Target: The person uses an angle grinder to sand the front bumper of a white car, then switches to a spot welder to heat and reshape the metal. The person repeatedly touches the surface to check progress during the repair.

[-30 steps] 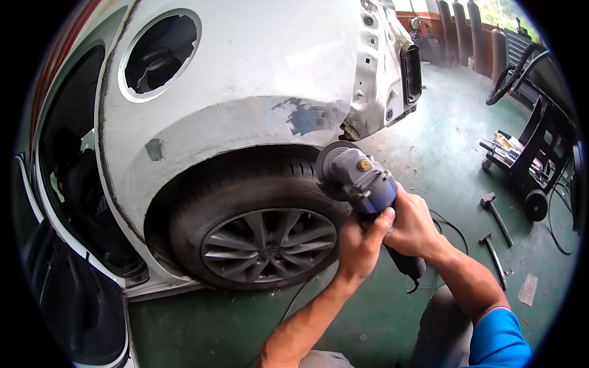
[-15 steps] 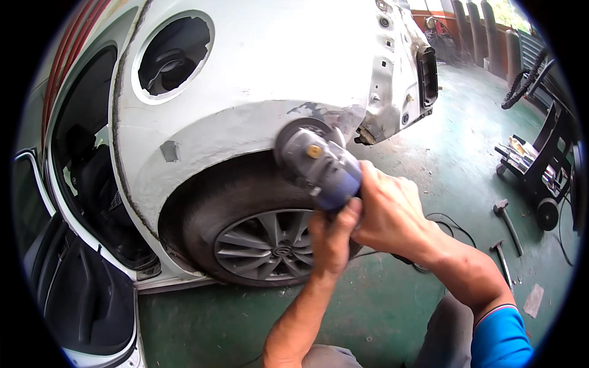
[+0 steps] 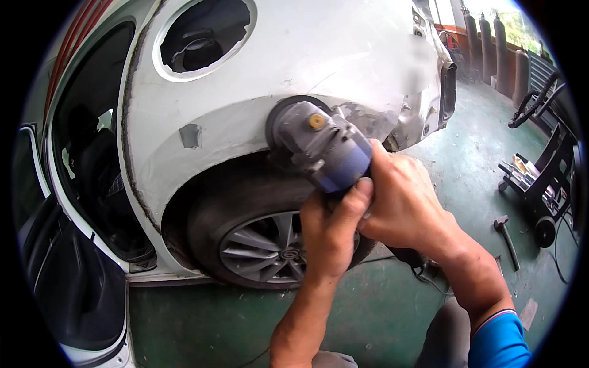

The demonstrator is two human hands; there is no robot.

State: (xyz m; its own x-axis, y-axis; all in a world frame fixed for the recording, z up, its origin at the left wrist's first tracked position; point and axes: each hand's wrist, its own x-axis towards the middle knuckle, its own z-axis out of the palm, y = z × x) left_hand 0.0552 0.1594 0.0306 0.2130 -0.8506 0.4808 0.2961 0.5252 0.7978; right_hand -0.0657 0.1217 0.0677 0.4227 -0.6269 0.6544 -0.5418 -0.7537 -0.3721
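Observation:
Both of my hands are closed around a blue and grey angle grinder (image 3: 334, 153). My right hand (image 3: 408, 199) wraps its body from the right. My left hand (image 3: 331, 236) grips from below and the left, its thumb pressed along the casing. The grinder's round disc (image 3: 273, 132) lies at the upper edge of the wheel arch on a white car's rear side panel (image 3: 307, 55); whether it touches the metal is hard to tell. Bare grey, sanded patches (image 3: 365, 119) show on the panel just right of the disc.
Below the arch is the rear wheel (image 3: 264, 251). An open car door (image 3: 80, 288) stands at the left. On the green floor at right lie a hammer (image 3: 508, 242) and a cable (image 3: 432, 283), with a black wheeled cart (image 3: 546, 184) beyond. Gas cylinders (image 3: 485, 46) stand at the back.
The grinder, still in both hands, has shifted left and up along the wheel arch and appears larger. The view has moved, so the car sits farther right and higher.

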